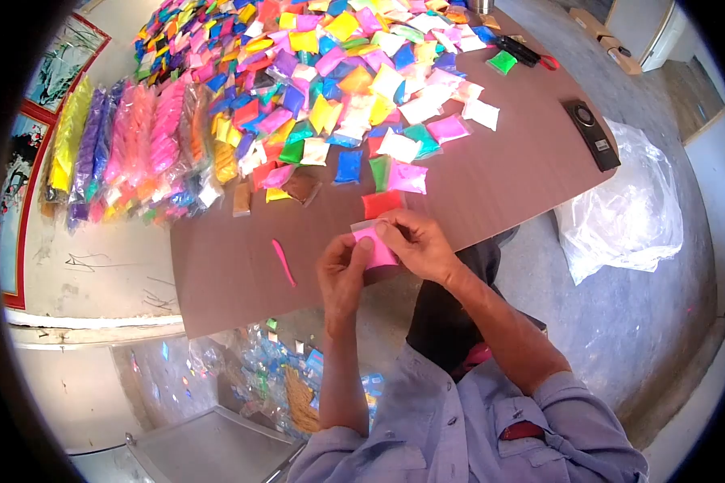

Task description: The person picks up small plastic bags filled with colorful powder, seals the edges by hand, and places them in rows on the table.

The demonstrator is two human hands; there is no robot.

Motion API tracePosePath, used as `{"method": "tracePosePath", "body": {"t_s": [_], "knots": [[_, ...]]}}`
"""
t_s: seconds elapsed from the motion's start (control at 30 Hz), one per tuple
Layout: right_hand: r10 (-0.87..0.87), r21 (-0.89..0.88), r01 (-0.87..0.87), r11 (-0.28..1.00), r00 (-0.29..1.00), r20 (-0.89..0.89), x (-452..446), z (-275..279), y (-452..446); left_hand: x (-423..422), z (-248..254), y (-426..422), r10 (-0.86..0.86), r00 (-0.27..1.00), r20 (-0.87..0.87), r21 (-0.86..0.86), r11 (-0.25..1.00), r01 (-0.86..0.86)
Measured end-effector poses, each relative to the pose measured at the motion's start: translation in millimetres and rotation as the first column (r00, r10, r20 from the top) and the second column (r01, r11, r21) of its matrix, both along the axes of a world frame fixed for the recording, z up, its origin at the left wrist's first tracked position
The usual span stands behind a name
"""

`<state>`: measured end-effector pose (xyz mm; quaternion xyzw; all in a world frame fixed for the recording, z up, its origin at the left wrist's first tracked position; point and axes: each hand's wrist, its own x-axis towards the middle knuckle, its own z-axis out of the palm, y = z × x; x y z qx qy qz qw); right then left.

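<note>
Between my two hands is a small pink packet point(377, 251) with a clear edge strip along its top, held near the table's front edge. My left hand point(343, 270) pinches its left side with the thumb on the face. My right hand point(417, 244) grips the upper right corner, thumb on top and fingers curled behind. Just beyond them lies a red packet point(383, 204), close to my right fingers. A pink plastic tool point(283, 262), thin and slightly curved, rests on the table to the left of my left hand.
A large heap of colourful packets point(322, 88) covers the far part of the brown table point(507, 173). Long bags of coloured packets point(129, 141) hang at the left edge. A black device point(590, 134) lies at right, beside a clear plastic bag point(620, 201) on the floor.
</note>
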<state>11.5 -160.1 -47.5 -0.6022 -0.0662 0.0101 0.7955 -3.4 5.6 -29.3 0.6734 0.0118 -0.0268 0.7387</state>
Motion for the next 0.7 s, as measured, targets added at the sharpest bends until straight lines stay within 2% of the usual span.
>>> {"method": "tracePosePath", "body": {"t_s": [0.07,0.13,0.2,0.3,0.4,0.5,0.6,0.67,0.7], "knots": [[-0.012,0.008,0.012,1.000,0.999,0.032,3,-4,0,1,3,1,-0.006,1.000,-0.023,0.098,0.995,0.008],[-0.024,0.015,0.023,1.000,0.998,0.064,2,-4,-1,6,7,-3,0.019,0.999,-0.029,0.076,0.997,-0.017],[-0.011,-0.084,0.017,0.996,0.997,0.078,0,-3,-2,7,12,-7,0.046,0.998,-0.035,0.055,0.998,-0.044],[-0.050,-0.140,0.065,0.988,0.993,0.111,-1,0,0,6,13,-8,0.044,0.998,-0.049,0.049,0.998,-0.042],[-0.016,-0.174,0.032,0.984,0.995,0.094,0,4,-1,7,1,-1,0.045,0.998,-0.033,0.101,0.994,-0.042],[0.015,-0.130,-0.015,0.991,1.000,-0.003,3,5,0,8,-4,2,0.061,0.998,0.015,0.142,0.988,-0.063],[-0.010,-0.067,0.011,0.998,1.000,0.017,5,-1,0,11,1,-2,0.093,0.994,-0.050,0.173,0.982,-0.083],[-0.043,-0.126,0.045,0.991,0.999,0.017,5,0,0,11,13,-7,0.037,0.989,-0.142,-0.022,0.999,-0.040],[-0.076,-0.185,0.078,0.980,0.997,0.018,5,3,0,11,13,-9,0.035,0.990,-0.140,-0.022,0.999,-0.038]]}}
